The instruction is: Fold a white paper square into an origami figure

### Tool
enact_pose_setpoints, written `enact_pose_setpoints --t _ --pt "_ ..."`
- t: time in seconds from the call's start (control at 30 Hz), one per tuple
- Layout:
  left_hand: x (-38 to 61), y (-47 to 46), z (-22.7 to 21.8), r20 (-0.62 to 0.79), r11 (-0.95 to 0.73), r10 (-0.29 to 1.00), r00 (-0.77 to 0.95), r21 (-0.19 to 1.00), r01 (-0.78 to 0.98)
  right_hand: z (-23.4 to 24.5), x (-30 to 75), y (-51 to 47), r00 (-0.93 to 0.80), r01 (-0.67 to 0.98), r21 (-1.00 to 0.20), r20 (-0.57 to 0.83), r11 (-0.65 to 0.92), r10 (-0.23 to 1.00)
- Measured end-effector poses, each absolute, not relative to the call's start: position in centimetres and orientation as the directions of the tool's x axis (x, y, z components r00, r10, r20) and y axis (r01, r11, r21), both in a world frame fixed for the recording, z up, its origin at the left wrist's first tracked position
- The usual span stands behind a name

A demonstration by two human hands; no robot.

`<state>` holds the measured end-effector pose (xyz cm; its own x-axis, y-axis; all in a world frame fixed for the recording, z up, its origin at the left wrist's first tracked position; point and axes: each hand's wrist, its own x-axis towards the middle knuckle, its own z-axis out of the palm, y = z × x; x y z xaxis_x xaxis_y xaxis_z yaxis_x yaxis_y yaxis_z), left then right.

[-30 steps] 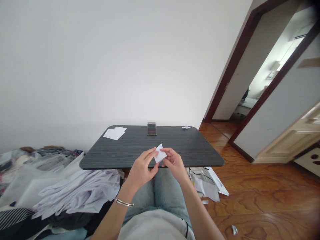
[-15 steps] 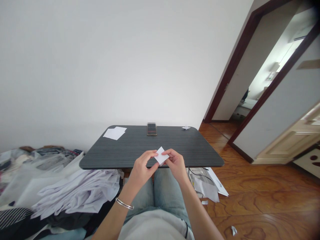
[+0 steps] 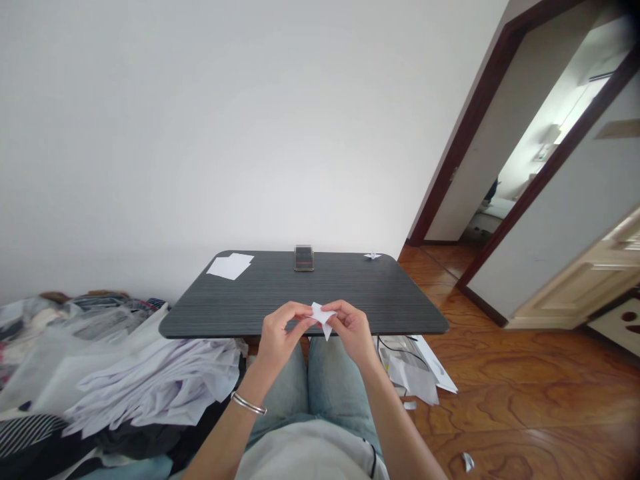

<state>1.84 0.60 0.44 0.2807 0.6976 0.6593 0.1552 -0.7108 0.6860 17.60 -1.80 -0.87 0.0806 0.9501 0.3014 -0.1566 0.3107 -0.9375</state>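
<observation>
A small folded piece of white paper (image 3: 323,314) is held between both hands, just above the near edge of the dark table (image 3: 280,293). My left hand (image 3: 284,328) pinches its left side between thumb and fingers. On the right side, my right hand (image 3: 351,327) grips it the same way. One pointed flap of the paper hangs down between the hands. Fingertips hide part of the folds.
White paper sheets (image 3: 231,265) lie at the table's far left. A phone (image 3: 303,258) stands at the back middle, and a folded paper crane (image 3: 372,256) sits at the back right. Piled clothes (image 3: 165,380) are left of the table; papers and cables (image 3: 410,370) lie below right.
The paper has gone from a flat diamond to a shape with a point hanging downward. Both hands still pinch it at about the same place.
</observation>
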Motion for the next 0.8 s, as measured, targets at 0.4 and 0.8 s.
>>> enact_pose_setpoints --t 0.4,0.8 --pt "1.82 0.24 1.31 0.576 -0.595 0.772 0.269 0.803 -0.01 -0.96 17.95 -2.13 0.082 0.028 -0.915 0.403 0.402 0.912" --pt "2.13 0.86 0.52 0.507 -0.453 0.795 0.332 0.861 -0.231 -1.23 18.07 -2.33 0.165 0.38 -0.759 0.617 0.528 0.769"
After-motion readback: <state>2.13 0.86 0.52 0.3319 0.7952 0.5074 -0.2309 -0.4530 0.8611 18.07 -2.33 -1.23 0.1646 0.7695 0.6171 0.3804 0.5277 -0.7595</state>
